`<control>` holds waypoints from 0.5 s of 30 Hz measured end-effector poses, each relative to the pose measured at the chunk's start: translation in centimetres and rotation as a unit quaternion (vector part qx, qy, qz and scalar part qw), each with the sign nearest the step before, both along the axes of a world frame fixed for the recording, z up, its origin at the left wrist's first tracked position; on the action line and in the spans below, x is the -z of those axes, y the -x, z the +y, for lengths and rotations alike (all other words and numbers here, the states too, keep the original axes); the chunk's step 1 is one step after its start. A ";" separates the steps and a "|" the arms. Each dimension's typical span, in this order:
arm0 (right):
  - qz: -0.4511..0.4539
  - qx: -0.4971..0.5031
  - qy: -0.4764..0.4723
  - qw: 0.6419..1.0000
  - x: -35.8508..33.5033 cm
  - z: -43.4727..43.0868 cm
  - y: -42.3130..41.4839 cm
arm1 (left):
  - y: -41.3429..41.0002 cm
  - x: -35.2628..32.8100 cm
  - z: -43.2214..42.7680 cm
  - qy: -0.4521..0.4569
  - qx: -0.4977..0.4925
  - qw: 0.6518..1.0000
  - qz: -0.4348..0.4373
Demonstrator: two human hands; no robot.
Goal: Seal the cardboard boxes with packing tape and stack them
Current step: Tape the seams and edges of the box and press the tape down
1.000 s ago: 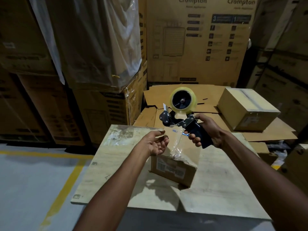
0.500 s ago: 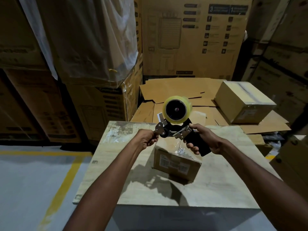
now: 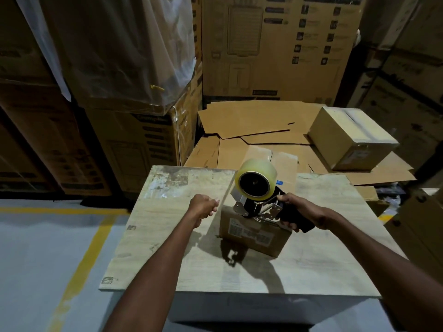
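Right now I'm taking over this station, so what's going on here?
A person is taping a small cardboard box on the wooden table. The right hand grips the tape dispenser, which is set on the box's top. The left hand is curled beside the box, with nothing visible in it. Another taped box sits behind on flattened cardboard.

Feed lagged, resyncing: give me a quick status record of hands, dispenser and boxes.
right hand: grips tape dispenser by its handle
tape dispenser: at small box top, roll upward
left hand: fingers curled, left of dispenser; tape pinch unclear
small box: on table, label toward camera
second box: taped, on flat cardboard behind table
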State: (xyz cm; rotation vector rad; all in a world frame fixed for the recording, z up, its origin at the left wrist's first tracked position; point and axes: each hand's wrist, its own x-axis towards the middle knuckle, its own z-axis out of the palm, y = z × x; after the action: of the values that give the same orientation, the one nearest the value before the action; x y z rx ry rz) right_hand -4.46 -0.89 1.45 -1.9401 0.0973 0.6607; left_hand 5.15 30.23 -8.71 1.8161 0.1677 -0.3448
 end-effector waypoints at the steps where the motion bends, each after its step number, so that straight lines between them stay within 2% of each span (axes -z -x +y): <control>1: 0.003 -0.001 -0.001 1.000 0.1 0.0 0.0 | -0.1 0.3 -0.1 -0.001 0.002 1.000 0.002; 10: 0.001 -0.011 0.004 1.000 2.0 -0.6 -0.3 | -0.9 1.8 -0.9 -0.040 0.002 0.999 0.001; 15: -0.010 -0.003 0.013 1.000 3.2 -0.7 -0.4 | -0.1 2.5 -1.4 -0.045 -0.005 0.998 -0.038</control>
State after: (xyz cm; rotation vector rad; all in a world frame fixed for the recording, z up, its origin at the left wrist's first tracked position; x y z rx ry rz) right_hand -4.10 -1.59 -1.75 -1.9718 0.0886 0.6473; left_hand 5.20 28.88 -11.19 1.9141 0.1411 -0.2635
